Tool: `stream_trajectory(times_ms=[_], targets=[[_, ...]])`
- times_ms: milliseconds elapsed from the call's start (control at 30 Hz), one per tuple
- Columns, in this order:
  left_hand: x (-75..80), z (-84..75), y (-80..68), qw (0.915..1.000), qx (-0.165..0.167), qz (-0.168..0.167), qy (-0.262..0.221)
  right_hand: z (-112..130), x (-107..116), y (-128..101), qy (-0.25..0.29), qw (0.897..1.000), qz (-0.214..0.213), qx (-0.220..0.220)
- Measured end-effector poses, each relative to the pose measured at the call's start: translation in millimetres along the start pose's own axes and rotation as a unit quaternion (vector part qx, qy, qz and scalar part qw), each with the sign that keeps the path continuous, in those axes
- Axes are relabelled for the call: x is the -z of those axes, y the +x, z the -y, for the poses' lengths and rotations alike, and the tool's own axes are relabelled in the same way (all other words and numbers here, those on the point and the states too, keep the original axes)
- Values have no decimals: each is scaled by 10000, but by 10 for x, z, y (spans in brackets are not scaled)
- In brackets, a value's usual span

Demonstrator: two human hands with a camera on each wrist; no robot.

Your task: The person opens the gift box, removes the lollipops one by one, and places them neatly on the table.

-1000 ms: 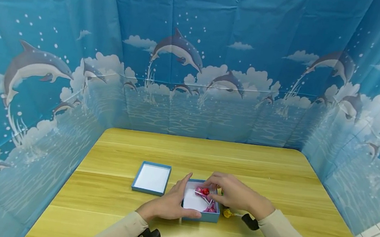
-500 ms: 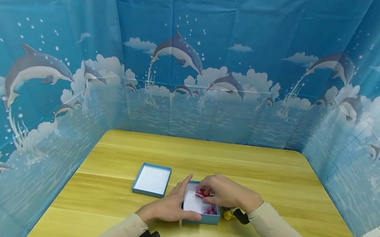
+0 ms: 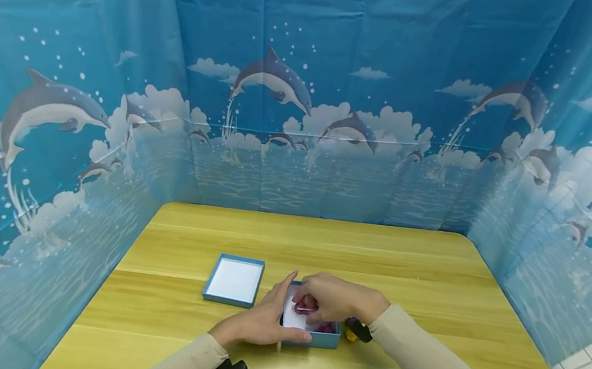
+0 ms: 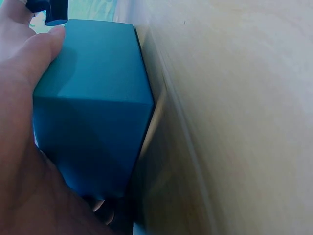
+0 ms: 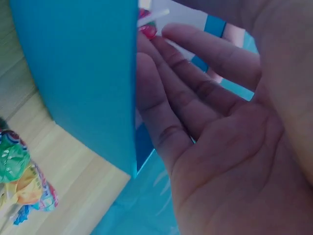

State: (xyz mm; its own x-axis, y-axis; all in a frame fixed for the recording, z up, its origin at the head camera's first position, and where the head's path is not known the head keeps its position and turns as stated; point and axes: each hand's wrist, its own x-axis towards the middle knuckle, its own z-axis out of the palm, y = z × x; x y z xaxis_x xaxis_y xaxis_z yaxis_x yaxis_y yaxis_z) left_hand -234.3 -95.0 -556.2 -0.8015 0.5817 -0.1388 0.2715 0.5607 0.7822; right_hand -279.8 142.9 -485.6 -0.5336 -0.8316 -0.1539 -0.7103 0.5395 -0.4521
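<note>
Sitting near the middle of the table (image 3: 430, 271), toward its front edge: a small blue box (image 3: 328, 341), open at the top, white inside. Lying inside it: red and pink lollipops (image 3: 307, 304), a white stick showing in the right wrist view (image 5: 155, 14).

Gripping the box from its left side: the left hand (image 3: 261, 320), thumb running along the front wall, fingers up along the left wall. Pressing flat on the blue wall in the left wrist view: the thumb (image 4: 36, 54), with the box (image 4: 93, 112) resting on the wood.

Reaching down into the box from the right: the right hand (image 3: 337, 299), fingers loosely bent over the red sweets. Touching or pinching a lollipop there — cannot tell, since the fingertips are hiding the contact. Showing in the right wrist view: fingers (image 5: 195, 83) slack and only slightly curved, spread beside the blue wall (image 5: 83, 73), tips close to a red sweet (image 5: 148, 31).

Lying flat on the table just left of the box, inside up and white: the lid (image 3: 235, 280), apart from both hands.

Lying on the wood just right of the box: a sweet in a yellow and green wrapper (image 5: 19, 171), partly hidden behind the right wrist in the head view.

Standing round the table on three sides: a blue dolphin backdrop (image 3: 309, 86).
</note>
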Motion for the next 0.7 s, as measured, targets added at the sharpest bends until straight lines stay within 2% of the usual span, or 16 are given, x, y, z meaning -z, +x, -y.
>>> stream_trajectory(times_ms=[333, 700], targets=[[-10, 3, 5, 10000, -63, -35, -24, 43, -40, 182, 237, 9988, 382, 187], [-12, 5, 4, 9999, -72, -54, -94, 17, -112, 222, 334, 9987, 374, -4]])
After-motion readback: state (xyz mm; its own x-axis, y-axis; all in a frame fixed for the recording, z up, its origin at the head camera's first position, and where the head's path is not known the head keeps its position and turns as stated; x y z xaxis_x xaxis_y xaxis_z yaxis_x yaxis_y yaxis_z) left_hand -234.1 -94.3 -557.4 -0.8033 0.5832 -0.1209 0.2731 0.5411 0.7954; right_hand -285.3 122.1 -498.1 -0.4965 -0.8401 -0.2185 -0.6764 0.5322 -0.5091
